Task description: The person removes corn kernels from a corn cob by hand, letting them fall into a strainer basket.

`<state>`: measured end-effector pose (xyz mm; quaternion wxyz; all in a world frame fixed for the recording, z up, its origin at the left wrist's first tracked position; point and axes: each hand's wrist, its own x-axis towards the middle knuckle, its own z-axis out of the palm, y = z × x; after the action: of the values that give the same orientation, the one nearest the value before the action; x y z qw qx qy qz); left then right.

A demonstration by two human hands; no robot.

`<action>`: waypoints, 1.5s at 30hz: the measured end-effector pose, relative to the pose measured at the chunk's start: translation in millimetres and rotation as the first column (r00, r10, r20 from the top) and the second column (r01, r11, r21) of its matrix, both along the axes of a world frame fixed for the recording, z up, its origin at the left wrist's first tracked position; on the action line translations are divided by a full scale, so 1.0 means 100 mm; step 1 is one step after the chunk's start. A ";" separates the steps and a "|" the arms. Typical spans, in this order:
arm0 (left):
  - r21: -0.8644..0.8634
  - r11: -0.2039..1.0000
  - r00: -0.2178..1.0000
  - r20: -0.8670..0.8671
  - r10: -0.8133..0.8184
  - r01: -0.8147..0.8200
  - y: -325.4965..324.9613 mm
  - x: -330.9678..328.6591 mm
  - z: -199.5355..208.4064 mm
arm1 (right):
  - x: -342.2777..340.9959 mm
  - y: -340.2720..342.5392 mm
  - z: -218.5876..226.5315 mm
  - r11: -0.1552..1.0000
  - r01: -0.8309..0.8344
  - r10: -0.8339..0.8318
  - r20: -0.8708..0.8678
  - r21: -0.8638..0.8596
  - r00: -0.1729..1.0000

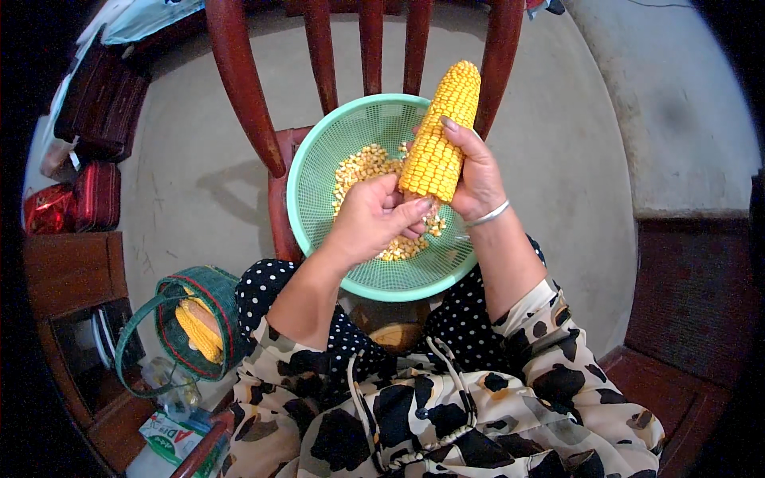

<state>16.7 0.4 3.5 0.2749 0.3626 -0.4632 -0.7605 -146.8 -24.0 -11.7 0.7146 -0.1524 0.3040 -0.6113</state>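
Note:
A large yellow corn cob [443, 131] stands tilted above a green mesh basin [319, 231]. My right hand [476, 171] is wrapped round its right side, thumb lying across the kernels, a bangle at the wrist. At the cob's lower end, where a bare part shows, my left hand [374, 219] is closed with thumb and fingers pressed together. What those fingers pinch is hidden, though they touch the cob's end. Loose corn kernels [362, 166] lie in the basin beneath both hands.
The basin rests on a red wooden chair [279, 151] with a slatted back. At the left, a dark green handled basket [231, 307] holds more corn cobs [199, 331]. Beside it are plastic bags [171, 386] and a wooden cabinet [76, 275]. Red bags [97, 195] sit at far left.

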 end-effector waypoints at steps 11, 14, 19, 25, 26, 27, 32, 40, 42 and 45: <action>-0.076 0.993 0.965 0.240 0.108 -0.092 -0.09 0.06 -0.09 | -0.02 0.01 0.02 0.999 0.040 -0.045 0.151 0.037 0.987; -0.089 0.971 0.968 0.092 0.231 -0.224 -0.06 0.01 -0.07 | 0.00 0.01 0.04 0.997 0.064 -0.069 0.132 0.047 0.989; -0.058 0.989 0.990 0.026 0.140 -0.138 0.02 -0.08 -0.07 | 0.03 0.03 0.01 0.993 0.103 -0.107 0.071 0.051 0.992; 0.111 0.988 0.994 0.021 0.104 -0.106 0.09 -0.13 -0.06 | 0.05 0.04 0.00 0.998 0.058 -0.059 0.029 0.027 0.998; 0.109 0.989 0.994 -0.020 0.107 -0.104 0.09 -0.13 -0.06 | 0.05 0.04 0.01 0.998 0.058 -0.059 0.032 0.027 0.998; 0.107 0.989 0.992 -0.060 0.109 -0.102 0.09 -0.12 -0.07 | 0.05 0.04 0.01 0.998 0.058 -0.059 0.035 0.028 0.998; 0.017 0.994 0.989 -0.100 0.107 -0.106 0.08 -0.12 -0.06 | 0.03 0.03 0.04 0.997 0.061 -0.069 0.158 0.055 0.985; -0.195 0.977 0.987 0.113 0.110 -0.087 0.06 -0.09 -0.11 | 0.06 0.01 0.05 0.991 0.130 -0.127 -0.103 0.024 0.986; -0.275 0.960 0.977 0.187 0.100 -0.045 0.04 -0.08 -0.16 | 0.04 0.00 0.02 0.990 0.141 -0.138 -0.138 0.013 0.981; -0.103 0.993 0.998 0.008 0.055 -0.054 -0.01 -0.03 -0.09 | -0.03 0.01 0.04 0.992 0.118 -0.114 -0.084 0.040 0.990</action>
<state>13.5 -0.2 -5.2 0.3112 0.3645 -0.4930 -0.7261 -149.9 -23.5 -7.6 0.6681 -0.1429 0.3550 -0.6381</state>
